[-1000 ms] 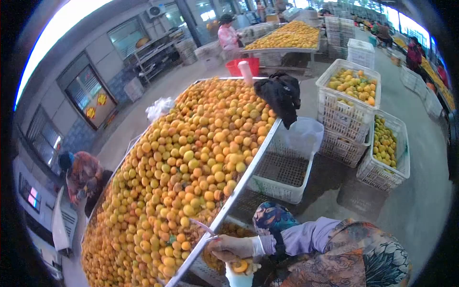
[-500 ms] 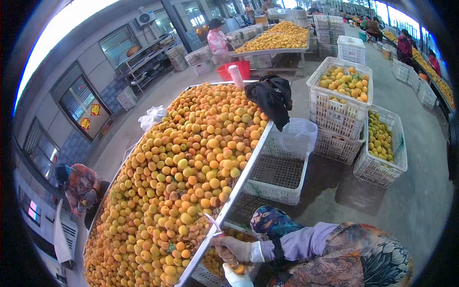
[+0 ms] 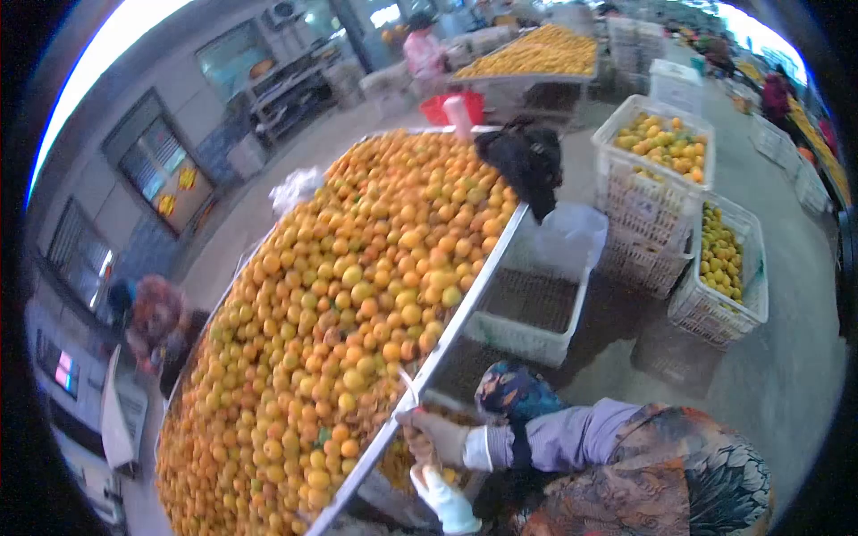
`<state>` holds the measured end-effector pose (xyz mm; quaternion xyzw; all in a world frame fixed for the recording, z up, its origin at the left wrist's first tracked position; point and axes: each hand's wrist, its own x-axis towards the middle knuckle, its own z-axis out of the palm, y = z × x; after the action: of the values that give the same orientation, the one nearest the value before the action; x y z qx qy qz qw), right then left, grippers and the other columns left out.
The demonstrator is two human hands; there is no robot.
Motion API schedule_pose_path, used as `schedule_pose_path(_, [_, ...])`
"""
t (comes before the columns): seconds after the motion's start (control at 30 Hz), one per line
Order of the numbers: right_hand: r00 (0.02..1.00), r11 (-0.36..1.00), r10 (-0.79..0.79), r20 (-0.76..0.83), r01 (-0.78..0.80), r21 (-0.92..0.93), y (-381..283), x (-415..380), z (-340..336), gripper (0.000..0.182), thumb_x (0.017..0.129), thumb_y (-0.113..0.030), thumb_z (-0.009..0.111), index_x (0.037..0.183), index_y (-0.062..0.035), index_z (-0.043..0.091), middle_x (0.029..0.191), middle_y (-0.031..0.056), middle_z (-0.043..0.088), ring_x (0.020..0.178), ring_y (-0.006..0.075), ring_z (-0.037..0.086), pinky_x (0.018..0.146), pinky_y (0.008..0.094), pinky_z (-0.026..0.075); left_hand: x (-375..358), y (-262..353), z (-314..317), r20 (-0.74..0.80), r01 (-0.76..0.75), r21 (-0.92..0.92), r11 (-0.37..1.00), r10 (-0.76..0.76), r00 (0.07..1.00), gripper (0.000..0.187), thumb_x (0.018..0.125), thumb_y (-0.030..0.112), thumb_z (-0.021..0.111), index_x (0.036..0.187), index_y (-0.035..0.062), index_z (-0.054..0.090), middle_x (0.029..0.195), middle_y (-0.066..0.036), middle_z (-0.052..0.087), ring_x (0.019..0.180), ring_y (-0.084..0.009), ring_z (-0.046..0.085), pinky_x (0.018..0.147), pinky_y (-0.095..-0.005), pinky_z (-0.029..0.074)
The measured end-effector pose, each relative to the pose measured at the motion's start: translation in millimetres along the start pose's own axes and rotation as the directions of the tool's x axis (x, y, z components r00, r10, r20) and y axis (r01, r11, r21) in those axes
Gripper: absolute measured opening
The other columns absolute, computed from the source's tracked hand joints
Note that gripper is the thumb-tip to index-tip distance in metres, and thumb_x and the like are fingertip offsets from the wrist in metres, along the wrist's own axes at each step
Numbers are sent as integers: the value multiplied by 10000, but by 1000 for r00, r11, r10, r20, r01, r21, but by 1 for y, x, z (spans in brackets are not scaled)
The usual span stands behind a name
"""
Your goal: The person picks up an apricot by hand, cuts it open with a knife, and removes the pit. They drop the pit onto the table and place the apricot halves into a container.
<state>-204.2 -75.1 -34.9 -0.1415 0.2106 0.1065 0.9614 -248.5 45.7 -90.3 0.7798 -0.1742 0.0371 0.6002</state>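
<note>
My right hand, in a grey-brown glove, is closed around a small knife at the rim of the fruit table. The knife's thin pale blade points up and left. Just below, my left hand wears a white glove. Its fingers look apart, and I make out no fruit in them, though motion blurs them. Both hands are above a crate holding orange fruit pieces, which they partly cover. Beyond the rim lies a wide heap of apricots, with brown, mashed bits near my hands.
A metal edge borders the table. To its right stand a plastic-lined crate and crates of fruit. Black cloth and a pale pink cylinder sit at the far corner. A co-worker is across the table.
The camera view has shifted, so the scene sits a little further right and is blurrier. My left hand shows more fully, and the orange piece at its fingers is no longer visible.
</note>
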Motion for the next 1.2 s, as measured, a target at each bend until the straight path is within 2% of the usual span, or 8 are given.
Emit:
schedule_pose_path(0.1, [984, 991, -89, -155, 73, -110, 0, 13, 5, 287, 891, -326, 534, 691, -143, 441, 529, -29, 420, 366, 99, 367, 326, 234, 299, 12, 9, -13, 257, -291, 338, 895, 210, 943, 513, 774, -68, 586, 1249, 22, 417, 1038, -133, 495, 934, -272, 516, 781, -416, 493])
schedule_pose_path(0.17, [959, 954, -222, -177, 176, -243, 0, 10, 14, 284, 892, -333, 535, 703, -137, 454, 527, -21, 419, 367, 93, 366, 316, 242, 285, 2, -27, -11, 226, 58, -144, 988, -24, 974, 472, 788, -41, 589, 1231, 26, 443, 1043, -120, 497, 927, -264, 528, 816, -422, 469])
schedule_pose_path(0.23, [977, 962, -198, -86, 177, -208, 0, 17, 12, 278, 892, -323, 536, 716, -122, 456, 508, -14, 402, 370, 100, 371, 316, 247, 276, 4, 6, -15, 429, 539, -784, 309, -359, 829, 340, 840, 68, 593, 1166, 48, 500, 986, -91, 525, 855, -223, 531, 766, -381, 467])
schedule_pose_path(0.3, [973, 946, -218, -73, 193, -261, -5, 12, 18, 280, 893, -324, 531, 725, -119, 443, 497, -17, 371, 374, 107, 363, 322, 255, 272, 19, 33, -16, 485, 592, -806, 0, -573, 661, 246, 888, 198, 572, 1096, 72, 534, 914, -62, 535, 765, -188, 513, 666, -317, 461])
schedule_pose_path(0.47, [958, 954, -286, -1, 285, -90, -21, 18, 22, 294, 886, -337, 531, 700, -121, 460, 481, -13, 365, 367, 129, 351, 364, 269, 284, 35, 35, -33, 388, 476, -878, 53, -503, 772, 198, 926, 190, 518, 1027, 21, 539, 863, -45, 521, 719, -128, 482, 659, -274, 445])
schedule_pose_path(0.7, [937, 924, -347, 34, 347, -163, -44, 20, 2, 237, 865, -300, 556, 741, -114, 475, 509, -8, 391, 360, 131, 359, 351, 292, 294, 127, 28, -56, -170, 184, -402, 897, -270, 948, 200, 889, 177, 541, 1039, 52, 499, 896, -62, 547, 710, -137, 531, 653, -248, 445])
schedule_pose_path(0.97, [974, 866, -222, 44, 217, -451, -52, 1, -8, 256, 877, -318, 542, 779, -84, 505, 548, -3, 452, 382, 132, 396, 340, 266, 299, 130, 20, -64, -399, 136, -172, 976, -195, 896, 228, 874, 181, 551, 1022, 10, 521, 953, -115, 561, 808, -207, 555, 748, -300, 457])
schedule_pose_path(1.2, [990, 592, -138, 11, 92, -801, -29, -9, 0, 202, 871, -264, 585, 895, -69, 538, 599, -12, 497, 456, 58, 434, 392, 197, 354, 57, -4, -67, -132, 65, 403, 913, -13, 991, 304, 760, 170, 678, 1012, 37, 570, 956, -129, 589, 905, -280, 567, 807, -358, 462])
